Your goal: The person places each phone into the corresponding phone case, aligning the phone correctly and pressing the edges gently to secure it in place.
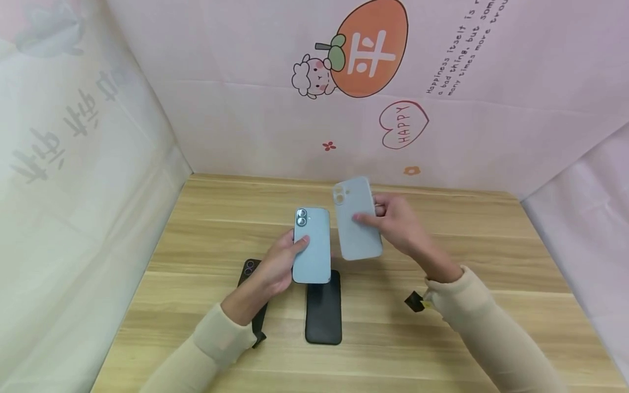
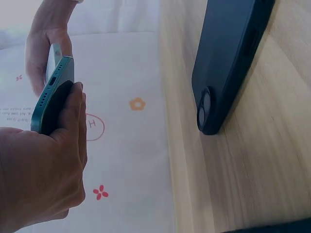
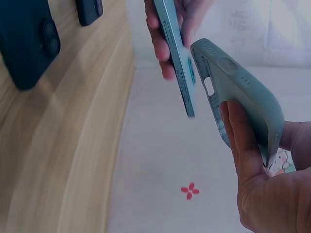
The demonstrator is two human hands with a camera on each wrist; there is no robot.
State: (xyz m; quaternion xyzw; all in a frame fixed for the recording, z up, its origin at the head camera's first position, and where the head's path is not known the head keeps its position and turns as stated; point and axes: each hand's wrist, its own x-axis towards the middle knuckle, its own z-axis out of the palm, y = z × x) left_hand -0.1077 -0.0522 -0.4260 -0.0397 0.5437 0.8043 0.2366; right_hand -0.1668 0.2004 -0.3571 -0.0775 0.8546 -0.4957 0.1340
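Observation:
A light blue smartphone (image 1: 314,254) is in my left hand (image 1: 278,265), thumb on its back and the two-lens camera facing up. My right hand (image 1: 399,222) pinches a pale blue phone case (image 1: 355,232) by its right side, thumb on the outer back. The case is empty, and its hollow side shows in the right wrist view. A small gap separates phone and case, both raised above the table. Below the phone lies a dark, flat phone-shaped thing (image 1: 323,316). Another black phone or cased phone (image 1: 249,266) lies partly hidden beneath my left forearm.
The wooden table (image 1: 221,207) ends at a white printed cloth (image 1: 255,125) hanging behind it, with more cloth at both sides. Small black pieces (image 1: 415,302) show beside the sleeve cuffs.

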